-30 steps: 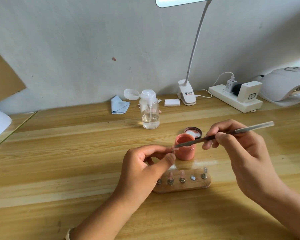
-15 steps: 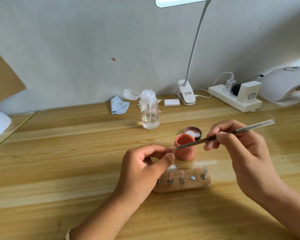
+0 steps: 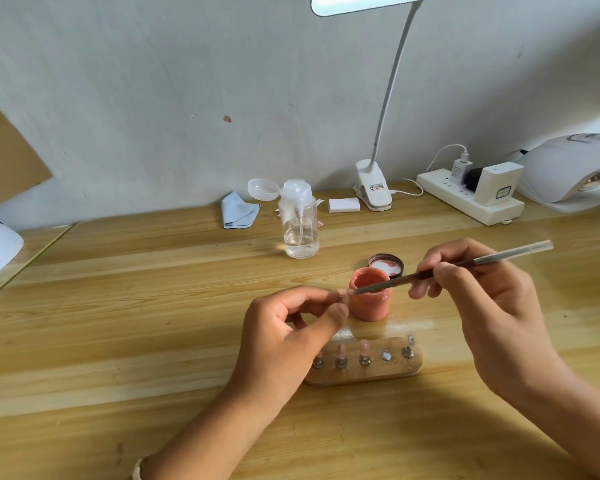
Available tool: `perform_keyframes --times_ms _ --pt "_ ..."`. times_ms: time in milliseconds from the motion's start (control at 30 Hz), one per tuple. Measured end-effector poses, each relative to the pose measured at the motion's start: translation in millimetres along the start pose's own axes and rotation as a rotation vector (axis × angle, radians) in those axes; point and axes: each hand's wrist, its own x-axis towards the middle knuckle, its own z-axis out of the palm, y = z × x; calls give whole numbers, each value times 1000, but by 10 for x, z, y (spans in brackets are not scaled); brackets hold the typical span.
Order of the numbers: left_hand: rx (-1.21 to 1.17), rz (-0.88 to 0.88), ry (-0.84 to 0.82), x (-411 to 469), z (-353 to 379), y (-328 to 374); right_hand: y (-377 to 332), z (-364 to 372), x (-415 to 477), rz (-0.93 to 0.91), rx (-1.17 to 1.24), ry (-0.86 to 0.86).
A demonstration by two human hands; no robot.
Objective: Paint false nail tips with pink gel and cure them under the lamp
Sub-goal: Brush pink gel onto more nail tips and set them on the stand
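**Pink gel going onto one tip, curing not yet begun**

The left hand pinches a small false nail tip between thumb and forefinger, just in front of the open pink gel pot. The right hand grips a slim grey-handled brush, bristles touching that tip. On the oblong wooden holder, two mounted tips look pink, the rightmost looks clear and one post is bare. Curing seems yet to come: the white curing lamp sits well apart at the tabletop's right edge. A clear pump bottle stands behind, not obstructing.
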Motion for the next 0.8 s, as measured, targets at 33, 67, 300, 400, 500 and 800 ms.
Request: perform_keyframes --times_ms 33,67,300,400,500,800 --pt "-3 5 5 -1 3 4 2 -11 15 8 -1 42" --pt "-7 10 8 -2 3 9 4 -25 34 19 0 84" --pt "12 35 -4 1 -5 18 -6 -44 48 7 13 79" --pt "13 36 -5 2 -10 21 -19 -27 5 -31 -3 23" --pt "31 60 -4 -1 -12 28 -26 -12 -25 -65 -2 -16" --pt "48 74 9 5 -15 8 -12 -31 10 -33 -6 37"
